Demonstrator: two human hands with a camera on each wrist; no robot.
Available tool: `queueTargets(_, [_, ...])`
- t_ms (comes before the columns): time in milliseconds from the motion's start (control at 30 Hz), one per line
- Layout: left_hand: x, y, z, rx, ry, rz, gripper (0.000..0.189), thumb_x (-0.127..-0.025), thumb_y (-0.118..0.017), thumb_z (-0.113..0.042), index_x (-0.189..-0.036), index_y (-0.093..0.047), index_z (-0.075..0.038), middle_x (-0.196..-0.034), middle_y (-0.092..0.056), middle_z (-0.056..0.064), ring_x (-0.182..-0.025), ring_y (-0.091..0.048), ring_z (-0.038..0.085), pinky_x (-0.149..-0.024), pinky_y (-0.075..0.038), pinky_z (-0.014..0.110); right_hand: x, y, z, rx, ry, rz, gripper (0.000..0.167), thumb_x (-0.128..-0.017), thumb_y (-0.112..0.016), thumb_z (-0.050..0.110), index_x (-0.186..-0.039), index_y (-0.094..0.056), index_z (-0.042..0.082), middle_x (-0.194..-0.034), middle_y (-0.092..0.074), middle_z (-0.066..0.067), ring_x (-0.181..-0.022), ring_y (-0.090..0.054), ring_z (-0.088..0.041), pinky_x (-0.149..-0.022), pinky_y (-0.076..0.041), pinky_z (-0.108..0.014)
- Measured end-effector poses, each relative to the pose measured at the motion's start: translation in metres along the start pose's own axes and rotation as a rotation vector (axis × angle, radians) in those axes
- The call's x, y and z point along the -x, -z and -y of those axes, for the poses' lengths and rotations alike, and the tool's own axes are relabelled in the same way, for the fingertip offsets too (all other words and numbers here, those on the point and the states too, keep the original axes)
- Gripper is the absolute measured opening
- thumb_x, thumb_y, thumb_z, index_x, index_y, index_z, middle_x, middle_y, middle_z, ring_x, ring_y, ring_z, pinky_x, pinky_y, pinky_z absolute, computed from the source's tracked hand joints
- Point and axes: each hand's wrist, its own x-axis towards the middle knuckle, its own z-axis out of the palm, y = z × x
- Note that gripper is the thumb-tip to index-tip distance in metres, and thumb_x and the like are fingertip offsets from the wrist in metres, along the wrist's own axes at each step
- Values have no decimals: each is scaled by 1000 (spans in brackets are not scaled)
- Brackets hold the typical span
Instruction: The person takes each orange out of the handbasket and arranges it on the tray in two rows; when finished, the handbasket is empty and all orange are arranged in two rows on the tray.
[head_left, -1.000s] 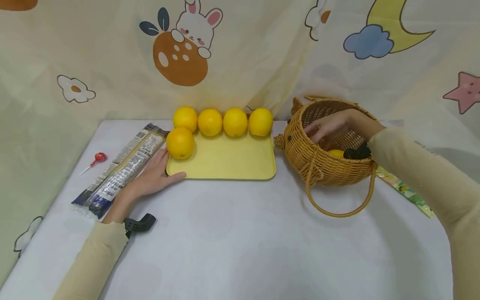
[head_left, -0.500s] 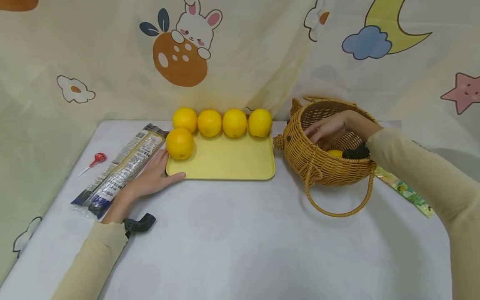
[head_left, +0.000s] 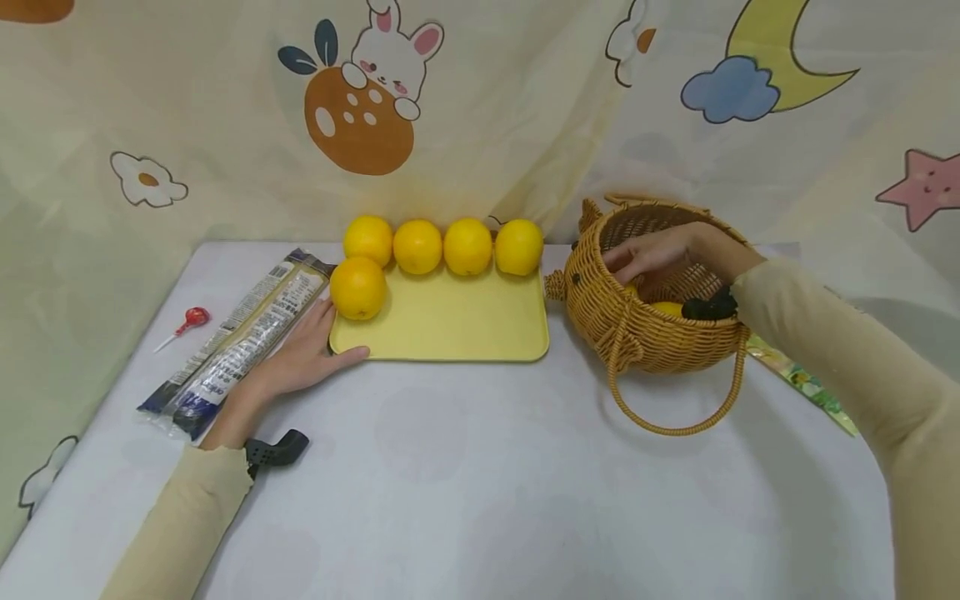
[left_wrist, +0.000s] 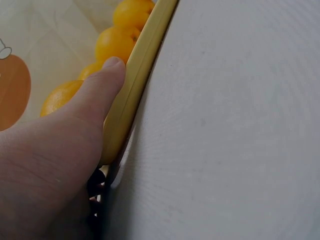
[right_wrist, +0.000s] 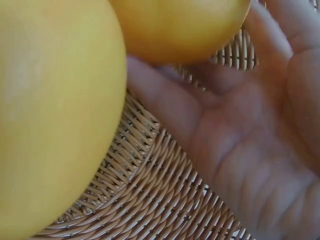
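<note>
My left hand (head_left: 300, 354) rests at the near left corner of a yellow tray (head_left: 465, 329), fingers along its left side. In the left wrist view its straight thumb (left_wrist: 102, 90) lies on the tray's rim. Several oranges (head_left: 468, 247) line the tray's back edge, one more orange (head_left: 358, 288) sits at its left. My right hand (head_left: 652, 252) reaches into a wicker basket (head_left: 622, 321), gripping an orange (right_wrist: 180, 27) between thumb and fingers. Another orange (right_wrist: 55, 115) fills the left of the right wrist view. The basket wall hides the right fingertips in the head view.
Two plastic-wrapped packs (head_left: 240, 342) lie left of the tray, partly under the left forearm. A red lollipop (head_left: 197, 317) lies further left. The basket's handle (head_left: 678, 431) leans forward onto the table. A green printed packet (head_left: 806, 387) lies behind the right sleeve.
My right hand has risen slightly in the basket, and a bit of an orange now shows beneath it. The left hand stays at the tray; the whole view shifts slightly.
</note>
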Motion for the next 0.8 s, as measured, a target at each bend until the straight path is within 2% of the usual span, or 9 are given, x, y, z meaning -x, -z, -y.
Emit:
queueTargets(100, [1,-2,-1,6,-8,2,104,-89,-58,-59,-156,7,-14,-165,9,8,-152,4,34,-121,-5,60,3,-1,1,26,-24,-65,67,-101,-51,24,-157,-15,12,-161,-24,-13,-127,-54,-13,-102,-51,-41])
queueTargets(200, [2,-1,-2,-1,-4,6,104,-89,-57,-60,-156,7,-13,-165,11,9,-152,4,35,-120,-5,62,6,-2,2,67,-40,-132,70,-101,-53,26,-157,-14,11,-163,-15,-17,-136,-46,-24,-103,-50,-43])
queueTargets(333, [2,0,-2,-5,6,7,105,-89,-57,-61,-156,7,-11,-164,12,9,-152,6,36,-120,-4,62,11,0,2,109,-46,-213,71,-100,-54,29,-156,-16,10,-163,-14,-17,-144,-31,-37,-107,-46,-48])
queueTargets(467, [2,0,-2,5,5,13,105,-89,-57,-61,-156,7,-13,-165,11,9,-152,6,35,-120,-4,62,13,0,1,105,-51,-240,71,-99,-55,30,-156,-17,11,-163,-13,-15,-146,-27,-37,-112,-39,-52])
queueTargets(567, [1,0,-2,1,1,12,105,-89,-57,-61,-156,8,-13,-165,11,9,-152,4,35,-121,-5,61,16,0,2,98,-46,-256,69,-99,-56,29,-156,-21,13,-162,-20,-14,-143,-36,-32,-112,-40,-50])
queueTargets(700, [1,1,-2,-3,2,10,104,-89,-57,-60,-156,8,-14,-165,11,9,-152,5,34,-121,-5,60,18,1,4,38,-20,-281,64,-99,-57,24,-154,-27,12,-151,-42,-10,-123,-59,-22,-102,-50,-48])
queueTargets(800, [1,2,-2,-1,1,8,104,-89,-57,-59,-156,7,-14,-165,11,8,-152,5,34,-121,-4,60,20,2,5,-6,1,-280,61,-99,-56,19,-153,-28,11,-141,-52,-4,-113,-64,-18,-97,-53,-47])
